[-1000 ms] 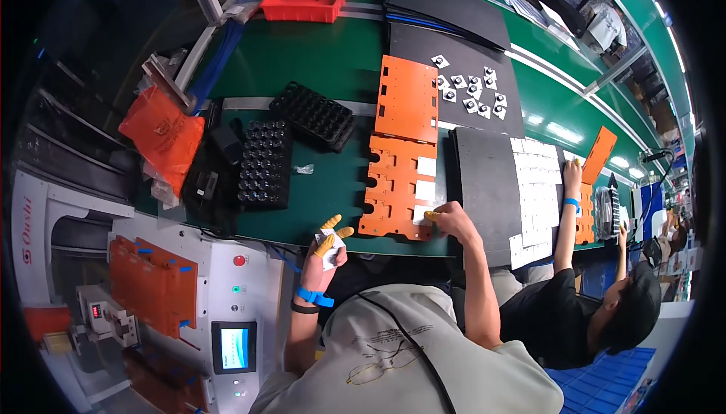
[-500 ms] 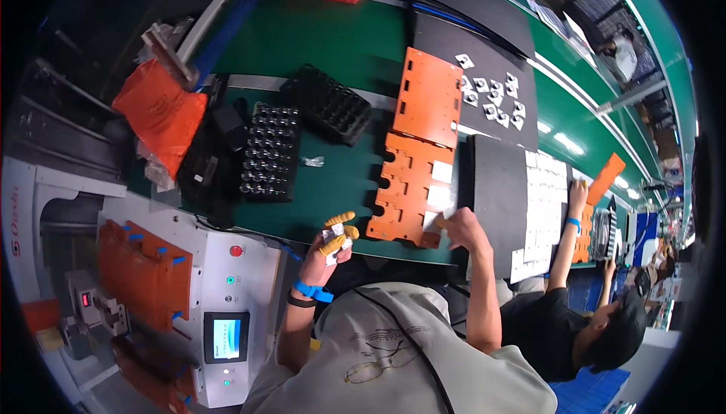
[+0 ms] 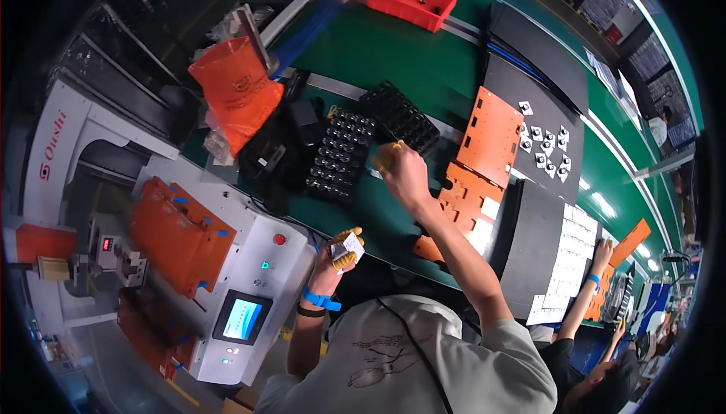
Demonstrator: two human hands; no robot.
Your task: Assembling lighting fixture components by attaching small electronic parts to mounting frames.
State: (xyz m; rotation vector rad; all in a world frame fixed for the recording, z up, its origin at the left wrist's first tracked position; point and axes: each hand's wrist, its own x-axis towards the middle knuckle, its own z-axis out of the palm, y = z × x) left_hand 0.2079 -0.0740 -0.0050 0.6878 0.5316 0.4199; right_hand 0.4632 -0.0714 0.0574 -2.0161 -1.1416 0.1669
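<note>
My left hand (image 3: 330, 269), with yellow finger covers and a blue wrist strap, is closed around a small white square piece (image 3: 349, 248) near the table's front edge. My right hand (image 3: 405, 172) reaches out over the table, between a black tray of round clear-topped parts (image 3: 338, 158) and a second black tray (image 3: 399, 115). Its yellow-covered fingertips are bent and blurred, so whether they hold anything cannot be made out. To the right of that forearm, an orange slotted plate (image 3: 470, 206) bears white squares (image 3: 490, 208); the forearm hides part of it.
An orange bag (image 3: 236, 93) lies beside black items at the left. A machine with a screen (image 3: 242, 319) and orange fixtures (image 3: 181, 236) stands lower left. A red bin (image 3: 411, 0) sits at the back. White pieces dot a dark board (image 3: 541, 142). A co-worker's arm (image 3: 586, 293) is at right.
My right hand has left the near end of the orange plate and moved left and away, toward the black trays. My left hand keeps its white piece. The whole view has shifted and turned.
</note>
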